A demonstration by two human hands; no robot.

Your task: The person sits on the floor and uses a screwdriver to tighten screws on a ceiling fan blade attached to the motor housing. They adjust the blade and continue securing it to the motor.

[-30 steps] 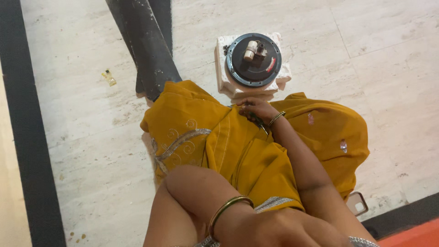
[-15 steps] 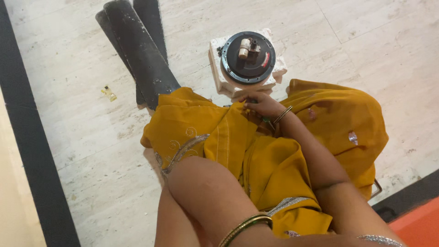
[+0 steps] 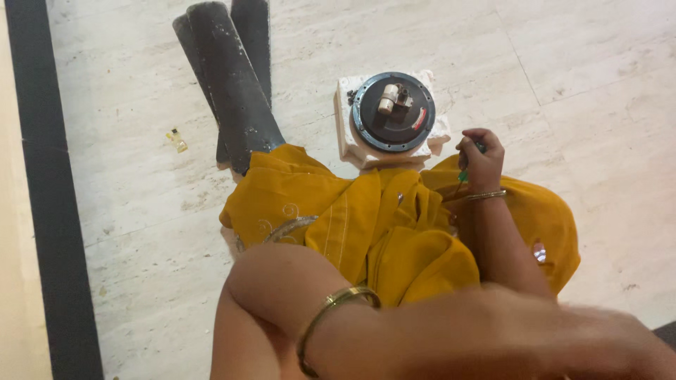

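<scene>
I sit on the pale marble floor [image 3: 598, 70], my yellow garment [image 3: 352, 218] spread over my legs. My left hand [image 3: 535, 338] lies blurred close to the camera; whether its fingers are apart, I cannot tell. Dark fan blades [image 3: 232, 77] lie ahead. The round black fan motor [image 3: 393, 112] rests on a white foam block [image 3: 352, 137]. Just beside it, my right hand [image 3: 481, 151] has its fingers clamped on a green-handled screwdriver [image 3: 463, 176].

Soft, even daylight falls on the pale marble floor [image 3: 141, 211] with only faint shadows and no glare, while the left hand [image 3: 535, 338] nearest the camera smears into motion blur.
</scene>
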